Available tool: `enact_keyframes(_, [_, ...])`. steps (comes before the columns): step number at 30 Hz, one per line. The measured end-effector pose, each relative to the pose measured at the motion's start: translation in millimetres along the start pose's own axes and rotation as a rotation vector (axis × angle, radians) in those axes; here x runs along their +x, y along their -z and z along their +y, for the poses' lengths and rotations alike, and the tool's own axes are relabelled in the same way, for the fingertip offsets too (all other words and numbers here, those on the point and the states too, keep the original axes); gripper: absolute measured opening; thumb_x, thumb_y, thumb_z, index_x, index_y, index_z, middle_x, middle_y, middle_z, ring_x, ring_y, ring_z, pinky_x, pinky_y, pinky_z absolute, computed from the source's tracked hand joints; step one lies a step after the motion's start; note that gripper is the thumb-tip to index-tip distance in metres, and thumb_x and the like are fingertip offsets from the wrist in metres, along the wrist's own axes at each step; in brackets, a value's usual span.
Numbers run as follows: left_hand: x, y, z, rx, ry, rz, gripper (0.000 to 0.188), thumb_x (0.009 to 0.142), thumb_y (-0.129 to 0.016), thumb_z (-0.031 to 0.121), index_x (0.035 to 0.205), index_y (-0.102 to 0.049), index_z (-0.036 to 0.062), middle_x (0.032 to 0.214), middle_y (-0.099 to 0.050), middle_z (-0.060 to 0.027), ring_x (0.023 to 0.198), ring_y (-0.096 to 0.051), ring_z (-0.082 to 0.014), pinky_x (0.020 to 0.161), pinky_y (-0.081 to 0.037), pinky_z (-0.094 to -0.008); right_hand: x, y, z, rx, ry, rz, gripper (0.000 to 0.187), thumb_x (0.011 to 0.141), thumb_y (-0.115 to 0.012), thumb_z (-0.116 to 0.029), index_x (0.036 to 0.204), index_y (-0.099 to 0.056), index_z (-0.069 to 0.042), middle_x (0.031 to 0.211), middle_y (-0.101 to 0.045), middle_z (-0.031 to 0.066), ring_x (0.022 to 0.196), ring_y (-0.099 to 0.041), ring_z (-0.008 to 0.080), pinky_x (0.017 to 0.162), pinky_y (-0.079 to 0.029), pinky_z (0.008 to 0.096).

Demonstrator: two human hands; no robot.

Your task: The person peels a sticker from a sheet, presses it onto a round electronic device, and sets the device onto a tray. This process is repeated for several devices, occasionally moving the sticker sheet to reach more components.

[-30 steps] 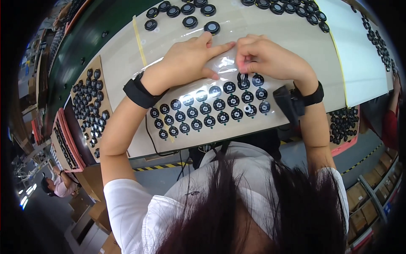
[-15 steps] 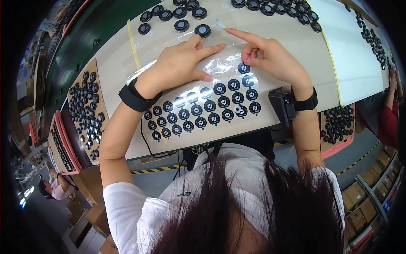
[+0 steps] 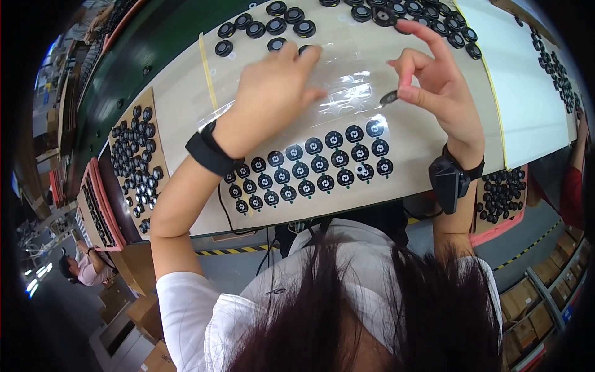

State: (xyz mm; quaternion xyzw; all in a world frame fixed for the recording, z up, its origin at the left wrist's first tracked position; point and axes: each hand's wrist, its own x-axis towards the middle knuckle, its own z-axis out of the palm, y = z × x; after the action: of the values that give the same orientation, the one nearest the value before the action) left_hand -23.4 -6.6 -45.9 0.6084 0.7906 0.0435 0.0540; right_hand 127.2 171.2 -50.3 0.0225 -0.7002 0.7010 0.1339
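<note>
My right hand is raised over the right end of a clear plastic sheet. Its thumb and a finger pinch a small round black sticker, tilted nearly edge-on. Its index finger stretches out, and a dark disc appears at that fingertip; I cannot tell whether it touches. My left hand, blurred, hovers over the sheet's left part with thumb and index finger apart. Just beyond its fingers is a round black part, mostly hidden. Rows of round black stickers with white marks lie on the sheet's near part.
Black round parts with grey centres stand at the far side, with more at the far right. Boards of small black parts lie left and right. A green surface borders the table; a co-worker's red sleeve shows right.
My right hand has lifted and moved right, taking a sticker from the right end of the rows. The left hand has shifted toward the far parts. The pale blue sliver is out of sight.
</note>
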Motion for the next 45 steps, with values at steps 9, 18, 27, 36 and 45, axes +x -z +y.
enact_keyframes(9, [34.3,-8.1,-11.9,-0.223,0.219,-0.047,0.038,0.078,-0.063,0.024,0.105,-0.049,0.0022,0.086,-0.059,-0.0121,0.074,-0.061,-0.0222,0.063,-0.048,-0.032,0.6,-9.7,10.5,0.06,-0.063,0.266,0.06,0.078,-0.058,-0.002,0.131,-0.028,-0.003,0.084,-0.052,0.002,0.097,-0.053,0.0186,0.083,-0.04,0.0285])
enact_keyframes(18, [-6.8,31.5,4.6,-1.456,0.174,0.025,0.036,0.079,-0.058,0.001,0.112,-0.045,-0.0029,0.099,-0.058,-0.0146,0.087,-0.06,-0.0192,0.076,-0.05,-0.0276,42.2,-23.4,46.2,0.762,0.853,-0.144,0.068,0.077,-0.057,0.007,0.131,-0.016,0.004,0.067,-0.053,0.0037,0.078,-0.06,0.0176,0.095,-0.037,0.0425])
enact_keyframes(27, [-33.9,53.5,46.6,-1.017,0.144,0.479,0.046,0.065,-0.067,-0.014,0.107,-0.047,-0.0086,0.098,-0.059,-0.0183,0.086,-0.062,-0.0213,0.077,-0.053,-0.0277,38.4,-64.0,-1.0,0.637,0.772,-0.131,0.073,0.076,-0.058,0.009,0.133,-0.012,0.004,0.069,-0.054,0.0054,0.069,-0.059,0.0139,0.071,-0.05,0.0284])
enact_keyframes(36, [-33.2,56.5,58.1,-0.874,0.101,0.598,0.047,0.063,-0.069,-0.014,0.104,-0.048,-0.0091,0.099,-0.059,-0.018,0.087,-0.061,-0.021,0.079,-0.052,-0.0286,35.2,-67.3,-2.9,0.718,0.633,-0.078,0.073,0.076,-0.059,0.007,0.132,-0.013,0.005,0.071,-0.055,0.007,0.067,-0.059,0.0124,0.059,-0.049,0.0209])
enact_keyframes(45, [-32.7,57.1,61.8,-0.841,0.09,0.647,0.047,0.062,-0.069,-0.016,0.104,-0.048,-0.0102,0.099,-0.058,-0.0194,0.086,-0.062,-0.0211,0.077,-0.053,-0.0289,20.5,-73.0,-43.4,0.694,0.014,0.266,0.072,0.077,-0.06,0.005,0.132,-0.014,0.005,0.077,-0.057,0.0086,0.071,-0.059,0.0132,0.061,-0.049,0.0205])
